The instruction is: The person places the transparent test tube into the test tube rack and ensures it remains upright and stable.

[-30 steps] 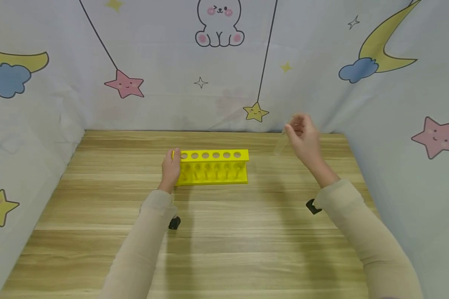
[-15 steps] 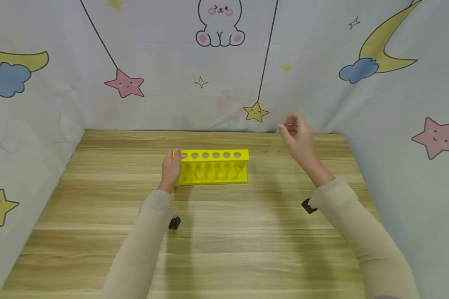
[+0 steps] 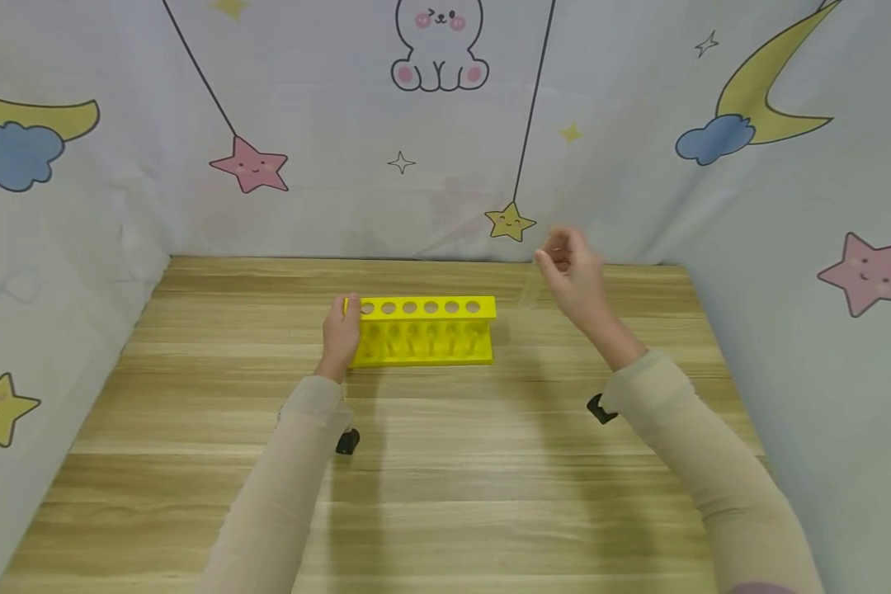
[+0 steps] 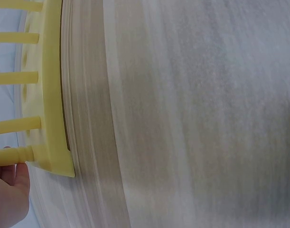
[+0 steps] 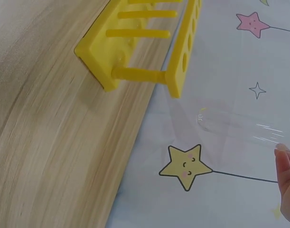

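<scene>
Yellow all over, one rack [image 3: 421, 338] stands near the centre of the head view, showing six round holes [image 3: 410, 308] in a row along its top plate. Two hands are at work, well apart from each other. At the rack's left end, the left hand [image 3: 341, 330] grips it, thumb over the top plate; in the left wrist view its fingers close around the lowest of the five rods [image 4: 16, 77] in sight. Right of centre, the right hand [image 3: 575, 272] pinches one clear test tube [image 3: 530, 290] near its upper end. That tube hangs tilted, its rounded end towards the lower left (faint in the head view, plainer at the right of the right wrist view), near the rack's right end but apart from it. Two pale sleeves [image 3: 275, 478] reach in from the bottom edge, and two small black pieces [image 3: 603, 408] sit by the wrists. One wood-grain table [image 3: 445, 462] fills the lower part of the frame. Behind it, white cloth [image 3: 327, 223] carries one bear [image 3: 440, 49] at top centre, two crescent moons [image 3: 742, 82], two blue clouds [image 3: 21, 157], two pink stars [image 3: 252, 167] and two yellow stars with faces [image 3: 511, 223].
</scene>
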Demonstrator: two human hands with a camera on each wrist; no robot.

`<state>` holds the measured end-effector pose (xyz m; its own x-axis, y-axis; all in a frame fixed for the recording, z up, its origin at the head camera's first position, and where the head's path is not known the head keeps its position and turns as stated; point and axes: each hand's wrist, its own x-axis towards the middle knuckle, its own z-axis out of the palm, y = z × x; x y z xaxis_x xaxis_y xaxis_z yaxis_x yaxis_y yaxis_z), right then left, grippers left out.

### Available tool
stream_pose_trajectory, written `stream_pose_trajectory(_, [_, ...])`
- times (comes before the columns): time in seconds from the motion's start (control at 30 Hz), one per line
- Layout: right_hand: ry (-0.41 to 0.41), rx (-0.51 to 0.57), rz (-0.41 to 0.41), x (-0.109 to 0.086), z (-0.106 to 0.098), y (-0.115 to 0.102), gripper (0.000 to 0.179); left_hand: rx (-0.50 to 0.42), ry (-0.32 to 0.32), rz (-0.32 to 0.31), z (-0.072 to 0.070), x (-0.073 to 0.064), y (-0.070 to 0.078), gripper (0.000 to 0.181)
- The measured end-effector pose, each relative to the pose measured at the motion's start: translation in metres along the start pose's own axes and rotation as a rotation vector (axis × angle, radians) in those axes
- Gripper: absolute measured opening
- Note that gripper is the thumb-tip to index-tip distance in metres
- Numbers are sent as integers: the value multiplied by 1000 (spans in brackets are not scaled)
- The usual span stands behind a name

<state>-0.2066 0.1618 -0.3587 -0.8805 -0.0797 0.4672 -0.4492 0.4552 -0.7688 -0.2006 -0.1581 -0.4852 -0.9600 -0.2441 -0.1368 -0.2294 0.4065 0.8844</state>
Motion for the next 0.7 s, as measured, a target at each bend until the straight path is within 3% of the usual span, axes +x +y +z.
stream_pose_trajectory(0.23, [-31, -13, 21, -4, 4, -26, 26, -3, -5, -6, 0, 1, -1, 47])
stream_pose_trajectory(0.7, [-78, -52, -30, -6, 15, -31, 24, -16, 18, 23, 1, 2, -3, 49])
